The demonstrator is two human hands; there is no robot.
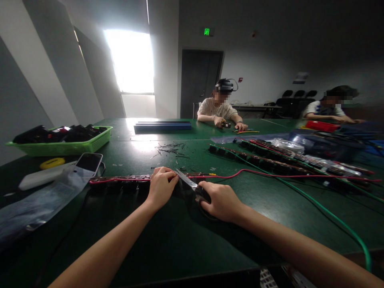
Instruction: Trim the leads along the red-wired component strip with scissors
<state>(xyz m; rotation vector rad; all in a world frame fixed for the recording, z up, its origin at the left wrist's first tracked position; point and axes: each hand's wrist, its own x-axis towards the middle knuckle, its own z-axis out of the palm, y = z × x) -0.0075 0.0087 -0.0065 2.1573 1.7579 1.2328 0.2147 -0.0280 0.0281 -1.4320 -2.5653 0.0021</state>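
My right hand (222,200) grips a pair of scissors (189,182) by the dark handles. The blades point up and left, slightly parted, with their tips close to my left fingertips. My left hand (162,182) is closed over a long dark strip of wired parts (120,185), its thumb and fingers pinched at the strip. A red wire (228,176) runs along the strip and on to the right across the table. What exactly lies between the scissor tips is too small to make out.
A green basket (69,146) of black parts, a phone (89,164) and a plastic bag (45,204) lie left. Black cut-off bits (171,149) are scattered ahead. More wired strips (270,162) and a green wire (324,206) lie right. A co-worker (217,108) sits opposite, another (330,108) far right.
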